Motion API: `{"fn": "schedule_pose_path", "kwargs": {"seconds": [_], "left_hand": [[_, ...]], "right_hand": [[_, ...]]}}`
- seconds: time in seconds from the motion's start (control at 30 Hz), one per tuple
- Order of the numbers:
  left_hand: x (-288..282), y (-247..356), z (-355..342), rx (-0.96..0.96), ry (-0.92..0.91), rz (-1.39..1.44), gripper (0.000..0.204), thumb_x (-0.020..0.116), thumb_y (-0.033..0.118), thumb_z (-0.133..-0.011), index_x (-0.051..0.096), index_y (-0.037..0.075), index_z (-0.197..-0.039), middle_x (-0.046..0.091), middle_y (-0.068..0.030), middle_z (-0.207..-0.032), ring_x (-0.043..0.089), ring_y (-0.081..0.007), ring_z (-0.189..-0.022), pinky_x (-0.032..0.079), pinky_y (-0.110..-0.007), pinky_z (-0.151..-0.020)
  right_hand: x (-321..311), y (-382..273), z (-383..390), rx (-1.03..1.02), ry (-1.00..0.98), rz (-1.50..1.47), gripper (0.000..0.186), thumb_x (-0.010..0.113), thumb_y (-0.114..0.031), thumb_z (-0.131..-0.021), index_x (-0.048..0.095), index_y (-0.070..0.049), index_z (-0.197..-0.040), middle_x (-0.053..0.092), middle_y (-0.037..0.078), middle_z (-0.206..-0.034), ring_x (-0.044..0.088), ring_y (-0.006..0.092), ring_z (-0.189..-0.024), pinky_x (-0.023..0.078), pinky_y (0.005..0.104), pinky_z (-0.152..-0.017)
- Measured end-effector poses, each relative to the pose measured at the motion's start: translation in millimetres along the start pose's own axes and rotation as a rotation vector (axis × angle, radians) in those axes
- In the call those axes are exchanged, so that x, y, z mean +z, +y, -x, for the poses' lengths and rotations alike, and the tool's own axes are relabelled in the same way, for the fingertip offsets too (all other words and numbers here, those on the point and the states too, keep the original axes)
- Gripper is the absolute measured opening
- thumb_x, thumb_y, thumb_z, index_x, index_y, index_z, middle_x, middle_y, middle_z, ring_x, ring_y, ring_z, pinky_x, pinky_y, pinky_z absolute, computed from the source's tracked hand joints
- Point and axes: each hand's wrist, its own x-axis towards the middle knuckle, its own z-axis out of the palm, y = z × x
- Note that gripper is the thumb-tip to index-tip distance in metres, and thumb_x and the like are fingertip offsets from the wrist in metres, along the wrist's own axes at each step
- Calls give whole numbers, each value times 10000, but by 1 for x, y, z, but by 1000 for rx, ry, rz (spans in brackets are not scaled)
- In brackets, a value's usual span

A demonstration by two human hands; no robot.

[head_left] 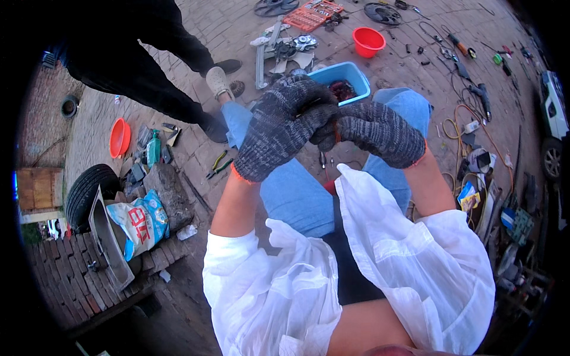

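Note:
Both my hands wear dark grey knitted gloves with orange cuffs and meet above my knees. My left hand is closed, its fingers curled toward the right one. My right hand is closed too, with its fingertips pressed against the left hand's. Whatever they grip between them is hidden by the gloves. Just beyond the hands stands a light blue basin holding dark reddish pieces, partly covered by my left glove. Pliers with yellow-green handles lie on the paving left of my knee.
Another person in dark trousers stands at the front left. A red bowl, an orange tool case and metal parts lie ahead. Cables and a heat-gun-shaped tool spread right. A tyre and sink are left.

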Motion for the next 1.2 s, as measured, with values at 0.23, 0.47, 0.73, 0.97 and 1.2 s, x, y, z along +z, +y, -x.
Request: {"fn": "schedule_pose_path", "kwargs": {"seconds": [0.23,0.47,0.73,0.97,1.2], "left_hand": [[2,1,-3,-69,-20,68,210,650,110,-792,620,9,-973,607,-97,-951,582,-183,-888,469,-313,-814],[16,2,10,-389,0,933,363,675,131,-782,579,13,-1112,598,-88,-1077,554,-155,-989,448,-293,-887],[35,21,20,-250,154,303,340,683,114,-745,620,89,-1078,628,-106,-1000,566,-191,-995,443,-318,-847],[46,13,15,37,195,78,327,679,136,-762,619,85,-1079,624,-106,-997,565,-228,-999,439,-357,-873],[73,2,33,-429,123,918,305,672,135,-792,604,9,-1062,635,-88,-961,606,-149,-860,482,-295,-813]], "right_hand": [[8,-11,1,213,104,-119,268,593,-139,-844,590,20,-1060,639,108,-976,597,146,-914,476,277,-832],[1,-16,8,196,121,-336,313,596,-154,-845,563,23,-1101,634,114,-960,600,158,-858,482,285,-777],[-5,-23,22,133,194,-58,252,549,-62,-854,585,8,-1093,649,93,-961,604,146,-893,472,279,-818],[-3,-35,19,129,217,125,227,600,-61,-823,612,-6,-1043,651,97,-962,607,144,-877,483,293,-792],[-10,-29,26,74,202,-66,226,635,-91,-804,619,2,-1010,649,109,-944,618,168,-847,498,303,-757]]}}
